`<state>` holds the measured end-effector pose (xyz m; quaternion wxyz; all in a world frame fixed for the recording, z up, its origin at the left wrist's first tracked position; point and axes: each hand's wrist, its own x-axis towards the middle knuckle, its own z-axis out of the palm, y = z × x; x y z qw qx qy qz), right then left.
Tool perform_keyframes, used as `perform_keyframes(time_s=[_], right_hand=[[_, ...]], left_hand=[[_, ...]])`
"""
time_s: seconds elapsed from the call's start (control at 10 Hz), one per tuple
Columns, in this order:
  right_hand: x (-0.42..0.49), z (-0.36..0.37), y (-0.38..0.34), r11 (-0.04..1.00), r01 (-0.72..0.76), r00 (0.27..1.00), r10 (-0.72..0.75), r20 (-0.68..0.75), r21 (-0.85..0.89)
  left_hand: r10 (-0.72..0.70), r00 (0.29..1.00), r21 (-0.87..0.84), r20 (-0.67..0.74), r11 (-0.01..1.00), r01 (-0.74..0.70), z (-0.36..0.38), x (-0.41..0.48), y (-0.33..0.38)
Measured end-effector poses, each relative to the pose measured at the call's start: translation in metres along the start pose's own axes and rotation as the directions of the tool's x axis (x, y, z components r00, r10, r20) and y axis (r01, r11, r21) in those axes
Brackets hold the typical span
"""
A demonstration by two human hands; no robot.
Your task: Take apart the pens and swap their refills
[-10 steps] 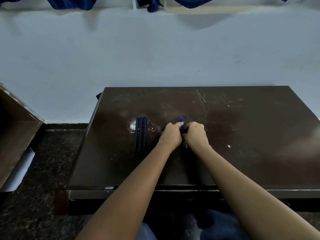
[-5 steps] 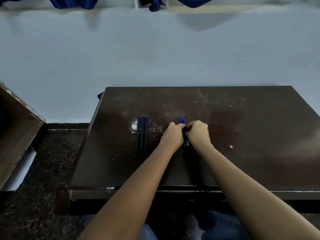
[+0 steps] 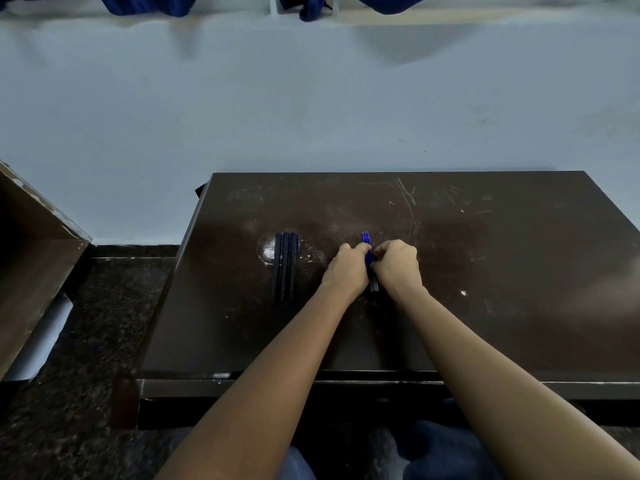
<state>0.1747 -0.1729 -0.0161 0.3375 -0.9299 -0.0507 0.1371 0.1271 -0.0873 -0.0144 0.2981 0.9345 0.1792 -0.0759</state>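
A small bunch of blue pens (image 3: 366, 239) lies on the dark brown table (image 3: 485, 271), pointing away from me. My left hand (image 3: 346, 270) and my right hand (image 3: 396, 265) close on the bunch from either side with curled fingers, hiding its middle. Its far ends stick out beyond my knuckles and its near ends (image 3: 373, 285) show between my wrists. Three dark pens (image 3: 284, 265) lie side by side to the left of my left hand, apart from it.
The table stands against a pale wall (image 3: 311, 116). A brown board (image 3: 31, 258) leans at the far left beside a white roll (image 3: 41, 344). Dark speckled floor (image 3: 86, 341) lies left of the table. My knees (image 3: 433, 452) show under the table's front edge.
Both hands stay on the blue pens; they and the bunch have barely shifted. The three dark pens have not moved.
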Motion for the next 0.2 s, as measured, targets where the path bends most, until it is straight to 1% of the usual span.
perform_keyframes(time_s=[0.1,0.2], right_hand=[[0.0017,-0.0001,0.0017,1.0,-0.01,1.0,0.01,-0.003,0.015],[0.0008,-0.002,0.0014,0.999,-0.021,1.0,0.022,-0.015,0.029]], left_hand=[[0.002,1.0,-0.018,-0.005,1.0,-0.002,0.0016,0.0017,-0.0015],[-0.005,0.999,-0.045,-0.039,0.999,0.004,-0.001,0.0007,0.0]])
